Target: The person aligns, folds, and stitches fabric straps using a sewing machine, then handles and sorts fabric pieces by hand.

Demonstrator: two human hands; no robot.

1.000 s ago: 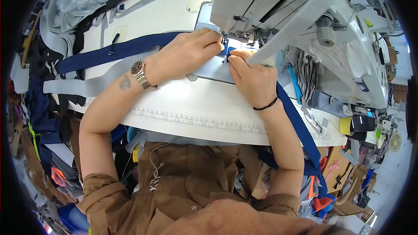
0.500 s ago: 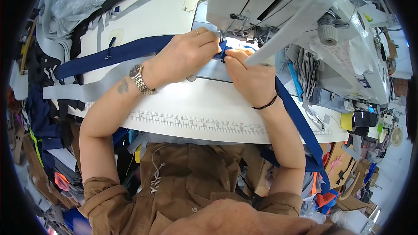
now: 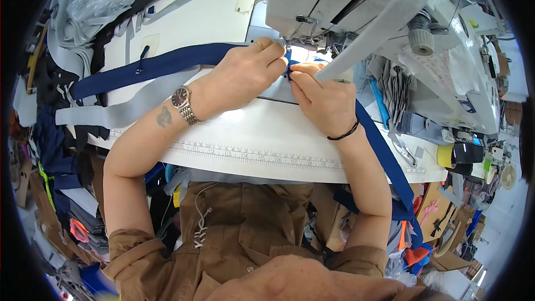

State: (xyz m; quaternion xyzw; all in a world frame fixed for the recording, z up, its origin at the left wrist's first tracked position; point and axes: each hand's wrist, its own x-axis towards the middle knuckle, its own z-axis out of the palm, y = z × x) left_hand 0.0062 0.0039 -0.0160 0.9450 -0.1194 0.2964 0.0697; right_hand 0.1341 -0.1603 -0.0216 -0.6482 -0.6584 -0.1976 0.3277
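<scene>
- Left hand [image 3: 239, 77], wearing a round-faced metal wristwatch [image 3: 181, 98]: thumb and fingertips together, pinching navy fabric [image 3: 288, 67] close beside the needle area; the exact grip is partly covered by the fingers.
- Right hand [image 3: 330, 103], black cord [image 3: 345, 133] at the wrist: thumb and index finger closed on the same navy fabric, from its right side.
- Navy fabric: between the two sets of fingertips, just in front of the needle area; left hand slightly farther from the body, right hand slightly nearer.
- Long, flat navy woven strip [image 3: 161, 66]: long axis running roughly left to right, passing behind the left hand; its join with the pinched part cannot be made out.
- White industrial sewing machine [image 3: 304, 0]: above and beyond the fingertips.
- White bench [image 3: 223, 128] with printed ruler scale [image 3: 256, 155] along the near edge.
- Wide pale-grey fabric strip [image 3: 125, 106]: nearer the body than the navy strip.
- Metal thread snips [image 3: 405, 151]: right side of the bench, apart from both hands.
</scene>
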